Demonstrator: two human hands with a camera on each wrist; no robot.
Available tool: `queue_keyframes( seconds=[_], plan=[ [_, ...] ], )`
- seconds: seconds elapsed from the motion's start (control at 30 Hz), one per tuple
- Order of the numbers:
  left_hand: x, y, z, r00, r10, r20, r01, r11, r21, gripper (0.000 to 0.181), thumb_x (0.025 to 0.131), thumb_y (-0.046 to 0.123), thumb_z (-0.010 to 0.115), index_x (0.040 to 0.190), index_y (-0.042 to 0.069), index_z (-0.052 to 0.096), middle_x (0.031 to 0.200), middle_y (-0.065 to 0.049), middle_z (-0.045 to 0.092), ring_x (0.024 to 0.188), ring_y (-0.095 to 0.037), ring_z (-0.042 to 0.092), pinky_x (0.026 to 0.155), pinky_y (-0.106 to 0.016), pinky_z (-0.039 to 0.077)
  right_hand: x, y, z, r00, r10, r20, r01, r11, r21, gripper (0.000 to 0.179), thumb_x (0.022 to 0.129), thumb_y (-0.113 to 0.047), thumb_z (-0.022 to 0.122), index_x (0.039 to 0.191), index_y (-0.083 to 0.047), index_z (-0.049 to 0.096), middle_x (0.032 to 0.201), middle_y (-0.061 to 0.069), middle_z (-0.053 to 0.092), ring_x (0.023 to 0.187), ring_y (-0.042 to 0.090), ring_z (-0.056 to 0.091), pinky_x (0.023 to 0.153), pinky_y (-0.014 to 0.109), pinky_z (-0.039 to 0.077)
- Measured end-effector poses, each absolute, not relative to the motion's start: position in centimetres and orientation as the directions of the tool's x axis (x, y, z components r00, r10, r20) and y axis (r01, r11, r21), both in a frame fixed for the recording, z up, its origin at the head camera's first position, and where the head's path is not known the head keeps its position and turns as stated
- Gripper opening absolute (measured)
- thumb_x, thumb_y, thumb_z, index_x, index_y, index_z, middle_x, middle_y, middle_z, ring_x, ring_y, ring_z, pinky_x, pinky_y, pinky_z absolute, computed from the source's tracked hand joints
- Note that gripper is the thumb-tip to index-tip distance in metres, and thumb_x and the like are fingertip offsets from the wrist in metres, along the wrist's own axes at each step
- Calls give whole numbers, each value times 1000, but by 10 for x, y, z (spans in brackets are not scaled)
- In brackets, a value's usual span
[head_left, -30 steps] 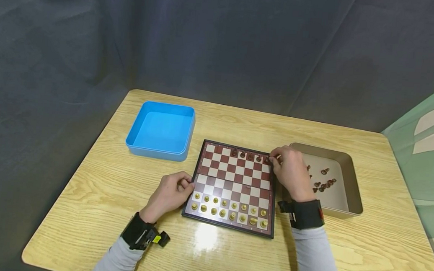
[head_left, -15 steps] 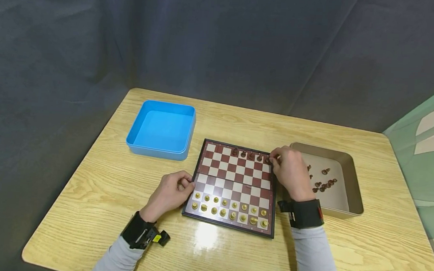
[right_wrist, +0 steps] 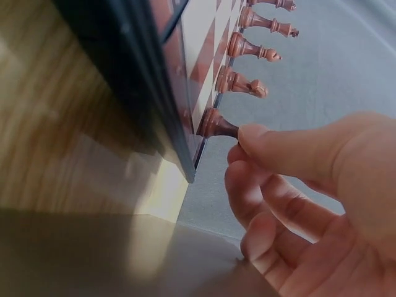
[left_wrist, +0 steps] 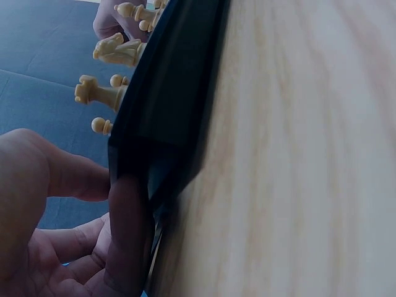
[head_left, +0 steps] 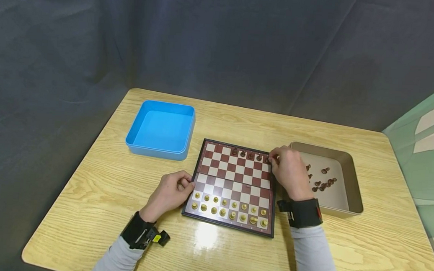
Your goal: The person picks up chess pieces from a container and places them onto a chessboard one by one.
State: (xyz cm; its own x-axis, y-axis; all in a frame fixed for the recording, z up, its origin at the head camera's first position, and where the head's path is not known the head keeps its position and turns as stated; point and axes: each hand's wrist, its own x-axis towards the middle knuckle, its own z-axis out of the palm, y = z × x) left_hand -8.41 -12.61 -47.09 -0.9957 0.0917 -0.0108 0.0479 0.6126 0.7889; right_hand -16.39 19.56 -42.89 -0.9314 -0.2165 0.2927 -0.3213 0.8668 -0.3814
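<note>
A folding chessboard [head_left: 219, 182] with red-brown and pale squares lies on the table. My left hand [head_left: 169, 192] grips its left edge, thumb and finger against the dark rim [left_wrist: 167, 93]. At the far right corner, my right hand [head_left: 291, 172] pinches the top of a brown chess piece [right_wrist: 216, 125], whose base meets the corner square. Fingers cover its top, so its kind is hidden. Beside it along the far row stand a brown knight [right_wrist: 238, 83], a bishop [right_wrist: 250, 47] and other brown pieces. Two rows of cream-gold pieces, including a rook [left_wrist: 99, 93], fill the near side.
To the right, close by the board, a beige box [head_left: 342, 203] holds several loose brown pieces [head_left: 325, 170], partly behind my right hand. A blue box [head_left: 159, 153] stands at the back left. A dark curtain [head_left: 223, 47] hangs behind the wooden table [head_left: 95, 194].
</note>
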Motion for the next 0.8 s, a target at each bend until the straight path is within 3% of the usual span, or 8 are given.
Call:
queue_keyframes(
  seconds=[0.6,0.8],
  plan=[
    [-84,-126,-472,-996,85,-20,38,621,783,7,79,24,60,81,17,59,63,6,54,50,-10,49,46,-25,40,-163,194,-426,-926,-232,298,-333,874,-353,4,77,-9,63,81,-9,64,79,4,57,62,17,50,50,30,40],
    [-84,-126,-472,-996,85,-25,33,620,784,7,79,24,60,81,17,59,63,6,54,51,-9,49,46,-25,41,-160,198,-414,-914,-229,334,-351,860,-372,6,78,-9,61,83,-8,64,79,5,56,58,15,50,46,29,40]
  ],
)
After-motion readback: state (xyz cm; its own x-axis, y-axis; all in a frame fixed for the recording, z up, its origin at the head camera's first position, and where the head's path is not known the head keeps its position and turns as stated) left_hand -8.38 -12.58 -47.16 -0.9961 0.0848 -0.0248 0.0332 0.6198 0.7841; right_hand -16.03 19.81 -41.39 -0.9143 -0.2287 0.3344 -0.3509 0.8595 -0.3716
